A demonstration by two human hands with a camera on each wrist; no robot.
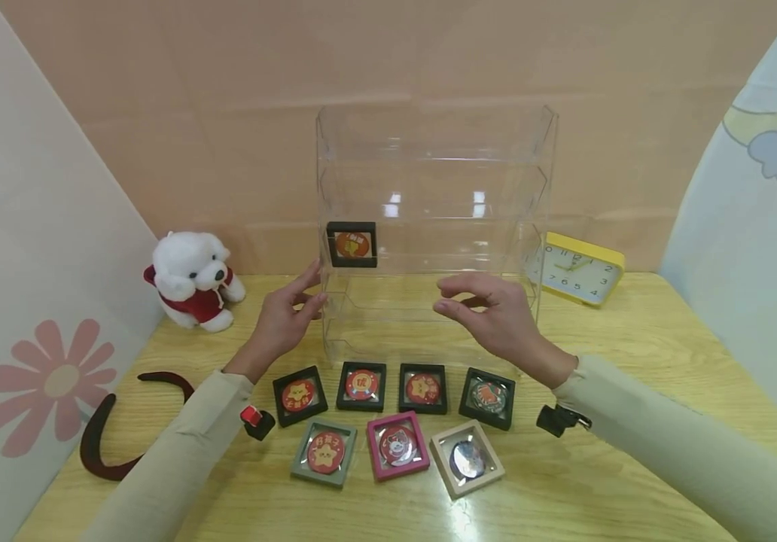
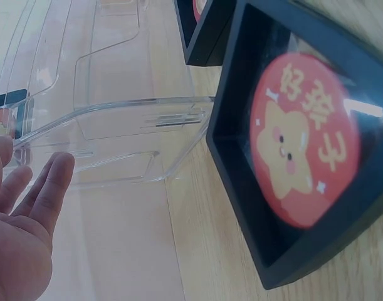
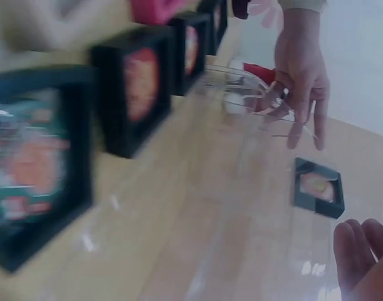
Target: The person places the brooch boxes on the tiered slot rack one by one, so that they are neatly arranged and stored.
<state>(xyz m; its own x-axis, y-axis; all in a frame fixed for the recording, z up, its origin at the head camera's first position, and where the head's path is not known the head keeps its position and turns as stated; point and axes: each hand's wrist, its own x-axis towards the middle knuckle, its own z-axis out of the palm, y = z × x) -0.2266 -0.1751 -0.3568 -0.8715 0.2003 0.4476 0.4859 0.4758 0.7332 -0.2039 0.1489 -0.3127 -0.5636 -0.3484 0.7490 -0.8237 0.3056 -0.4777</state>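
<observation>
Black-framed disc [image 1: 351, 245] in a clear rack [image 1: 432, 218]
Left hand [image 1: 283, 318], fingers extended, touches the rack's side; right hand [image 1: 500, 316] has its grip loosely parted, holding nothing.

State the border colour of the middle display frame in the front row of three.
Magenta-pink; that display frame shows best in the head view.

We're losing part of the dark curved band [image 1: 93, 440] behind the left sleeve [image 1: 181, 448] in the head view. On the left wrist cam, the left edge is cropping the left hand [image 2: 25, 241]. Right wrist, we're getting a blurry, left-cropped black frame [image 3: 34, 166], and we're only seeing some of the right hand [image 3: 365, 266].
</observation>
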